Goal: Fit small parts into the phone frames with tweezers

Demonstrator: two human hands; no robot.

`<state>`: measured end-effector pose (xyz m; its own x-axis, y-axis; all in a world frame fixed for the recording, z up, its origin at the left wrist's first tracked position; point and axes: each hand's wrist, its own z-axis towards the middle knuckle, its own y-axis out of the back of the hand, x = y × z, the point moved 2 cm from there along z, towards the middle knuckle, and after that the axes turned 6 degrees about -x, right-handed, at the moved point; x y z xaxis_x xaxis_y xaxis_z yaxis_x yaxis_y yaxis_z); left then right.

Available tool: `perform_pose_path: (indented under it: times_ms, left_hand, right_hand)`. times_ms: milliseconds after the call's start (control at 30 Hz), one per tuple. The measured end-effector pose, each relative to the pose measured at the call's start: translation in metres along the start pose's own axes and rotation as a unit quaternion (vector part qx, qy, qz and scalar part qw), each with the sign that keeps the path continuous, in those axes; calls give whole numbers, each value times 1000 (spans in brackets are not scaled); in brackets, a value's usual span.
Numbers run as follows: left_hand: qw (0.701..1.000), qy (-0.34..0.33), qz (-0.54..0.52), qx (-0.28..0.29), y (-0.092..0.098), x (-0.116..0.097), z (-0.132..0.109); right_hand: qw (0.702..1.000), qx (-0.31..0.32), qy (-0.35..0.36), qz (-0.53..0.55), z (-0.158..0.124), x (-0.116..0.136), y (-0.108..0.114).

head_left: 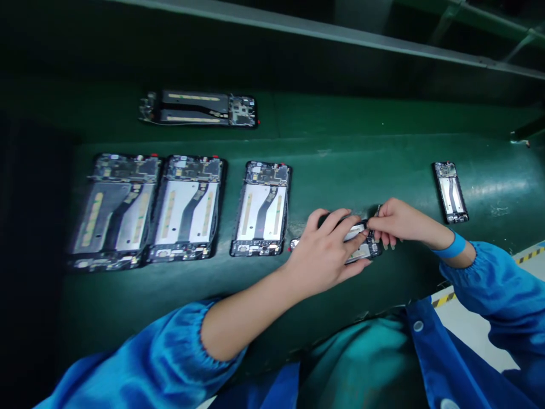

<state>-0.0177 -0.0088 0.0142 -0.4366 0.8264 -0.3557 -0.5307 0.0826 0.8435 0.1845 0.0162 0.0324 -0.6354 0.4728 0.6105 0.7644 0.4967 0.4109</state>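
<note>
An opened phone point(373, 247) lies sideways on the green bench in front of me, its circuit parts and silver battery bay facing up. My left hand point(321, 253) is draped over it, fingers and thumb gripping its sides and hiding most of its left half. At the phone's right end, along the far edge, my right hand point(392, 220) has thumb and forefinger pinched together. Whatever is in that pinch is too small to make out. A blue band point(452, 246) circles my right wrist.
To the left stand three more opened phones in a row: one point(261, 207) nearest my left hand, then two side by side point(186, 207) point(117, 210). Another opened phone point(200, 109) lies crosswise on the rear strip, and one point(451, 193) lies far right. A metal rail point(298, 25) spans the back.
</note>
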Motion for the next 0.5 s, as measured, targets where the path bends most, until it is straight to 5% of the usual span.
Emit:
perform_pose_path:
  times_ms: [133, 300, 500]
  left_hand:
    - [995, 59, -64, 41, 19, 19, 11]
    - [967, 143, -108, 181, 55, 68, 14]
    - [948, 157, -162, 222, 51, 79, 12]
  right_hand:
    - [999, 15, -31, -23, -2, -4, 7]
    - [997, 56, -57, -4, 2, -7, 10]
    - [995, 69, -72, 8, 5, -6, 10]
